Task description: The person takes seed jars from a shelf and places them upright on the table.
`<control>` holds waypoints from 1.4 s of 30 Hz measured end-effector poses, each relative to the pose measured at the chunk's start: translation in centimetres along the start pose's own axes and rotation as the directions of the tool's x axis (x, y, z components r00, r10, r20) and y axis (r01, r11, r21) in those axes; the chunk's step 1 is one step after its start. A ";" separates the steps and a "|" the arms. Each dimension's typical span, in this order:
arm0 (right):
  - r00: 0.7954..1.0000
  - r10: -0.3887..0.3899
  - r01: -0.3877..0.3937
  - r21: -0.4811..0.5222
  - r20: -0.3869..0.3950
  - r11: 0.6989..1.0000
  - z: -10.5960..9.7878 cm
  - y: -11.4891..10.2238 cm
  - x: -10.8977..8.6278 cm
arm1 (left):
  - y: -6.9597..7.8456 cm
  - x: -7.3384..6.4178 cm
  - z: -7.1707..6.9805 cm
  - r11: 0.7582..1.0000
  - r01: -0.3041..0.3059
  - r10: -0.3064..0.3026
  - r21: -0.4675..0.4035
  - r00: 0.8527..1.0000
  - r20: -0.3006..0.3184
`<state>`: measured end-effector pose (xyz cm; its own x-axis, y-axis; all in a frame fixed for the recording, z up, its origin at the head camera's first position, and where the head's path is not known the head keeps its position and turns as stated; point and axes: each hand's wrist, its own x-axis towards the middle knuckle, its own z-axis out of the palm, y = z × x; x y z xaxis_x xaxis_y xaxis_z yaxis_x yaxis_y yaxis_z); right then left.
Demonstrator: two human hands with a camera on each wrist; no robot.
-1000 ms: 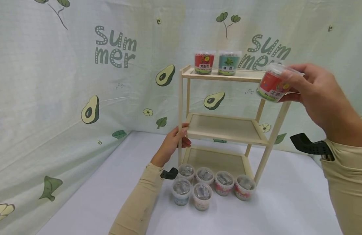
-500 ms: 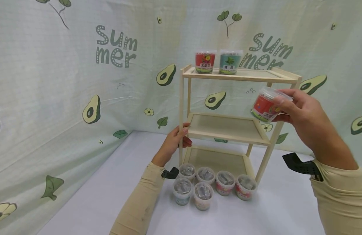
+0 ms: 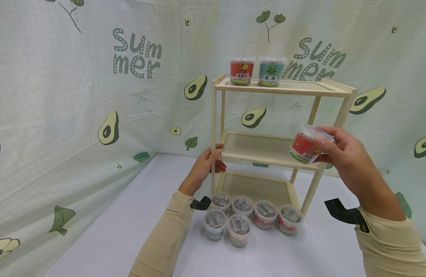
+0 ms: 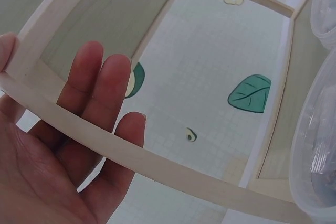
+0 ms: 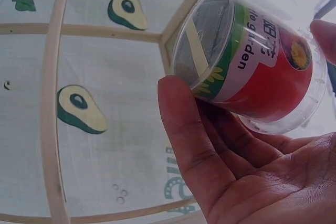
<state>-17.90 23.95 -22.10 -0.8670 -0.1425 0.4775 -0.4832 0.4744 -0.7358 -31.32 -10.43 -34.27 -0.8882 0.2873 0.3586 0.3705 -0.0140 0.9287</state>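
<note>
My right hand grips a clear plastic tub with a red flower-picture label, tilted, in front of the middle shelf's right end. In the right wrist view, the fingers and thumb lie around the tub. At the left front post of a three-tier wooden shelf rack, my left hand holds on beside the middle shelf. The left wrist view shows its fingers passing behind the post. On the top shelf stand a red-labelled tub and a teal-labelled tub.
Several lidded tubs stand in two rows on the white table, at the front of the bottom shelf. The middle shelf is a framed panel. A printed curtain hangs behind and to the left.
My right hand has lowered the red-labelled tub from the top shelf's level to the middle shelf's, drifting slightly left. My left hand keeps its place on the post.
</note>
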 end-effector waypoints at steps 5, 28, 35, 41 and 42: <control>0.999 -0.029 0.028 0.026 0.025 0.999 0.3 0.8 -0.4 | 0.0 0.0 0.0 1.000 0.005 -0.005 0.002 1.000 0.001; 0.982 0.083 -0.090 0.031 0.172 0.995 3.9 3.7 -3.7 | 0.2 -0.2 0.1 1.000 0.005 -0.005 -0.001 1.000 -0.004; 0.965 0.142 -0.147 0.005 0.219 0.989 6.1 5.0 -5.0 | 0.1 0.0 0.0 1.000 -0.004 0.004 -0.005 1.000 -0.006; 0.927 0.192 -0.219 0.051 0.322 0.974 7.3 6.4 -5.7 | 0.2 0.0 0.1 1.000 0.002 -0.002 -0.009 1.000 -0.006; 0.921 0.187 -0.224 0.070 0.342 0.972 7.4 6.6 -5.8 | 0.2 0.0 0.1 1.000 0.004 -0.004 -0.008 1.000 -0.006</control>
<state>-16.96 21.52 -33.29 -0.9306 -0.3393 0.1377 -0.2843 0.4324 -0.8557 -31.20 -10.34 -34.07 -0.8913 0.2814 0.3555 0.3648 -0.0207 0.9309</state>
